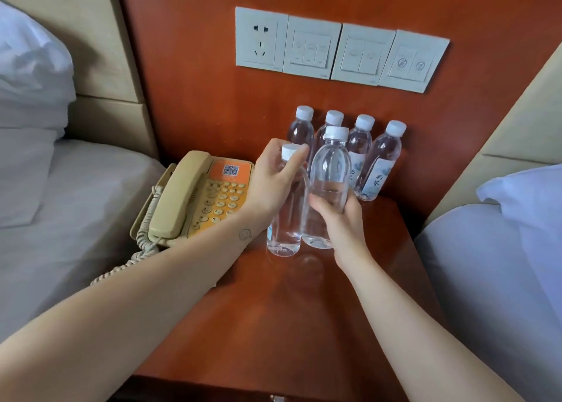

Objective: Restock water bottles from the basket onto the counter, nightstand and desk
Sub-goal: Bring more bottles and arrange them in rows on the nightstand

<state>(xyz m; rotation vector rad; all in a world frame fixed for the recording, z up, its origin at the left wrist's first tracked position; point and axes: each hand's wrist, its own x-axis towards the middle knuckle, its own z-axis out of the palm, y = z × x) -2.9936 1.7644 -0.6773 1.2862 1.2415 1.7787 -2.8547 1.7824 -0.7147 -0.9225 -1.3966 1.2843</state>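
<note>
Two beds flank the telephone (197, 194). The left bed (76, 204) lies just beside it and the right bed (501, 264) well off on its far side. Both are cut off by the frame edges, and each has a white pillow only partly in view. The reddish wooden worktop (289, 325) under the telephone is crossed by both forearms, and its near edge is cut by the bottom of the frame. Above and to the right of the telephone, four wall plates (340, 50) sit on the wooden back panel (188, 82): one socket and three sets of switches whose icons are too faint to read. The telephone carries an orange panel with a QR code sticker, and its keypad figures are too small to make out. To the right of the telephone, the back row of bottles (381, 161), four of them with white caps, stands against the back panel. The second is mostly hidden, and the two rightmost show pale labels with brushed characters I cannot read. In front of them the left hand (273, 182) curls round the neck of the left bottle (287, 219), just right of the telephone. The right hand (343, 219) wraps the lower body of the right bottle (330, 170), which touches the left one. Whether their bases rest on the worktop cannot be told
</note>
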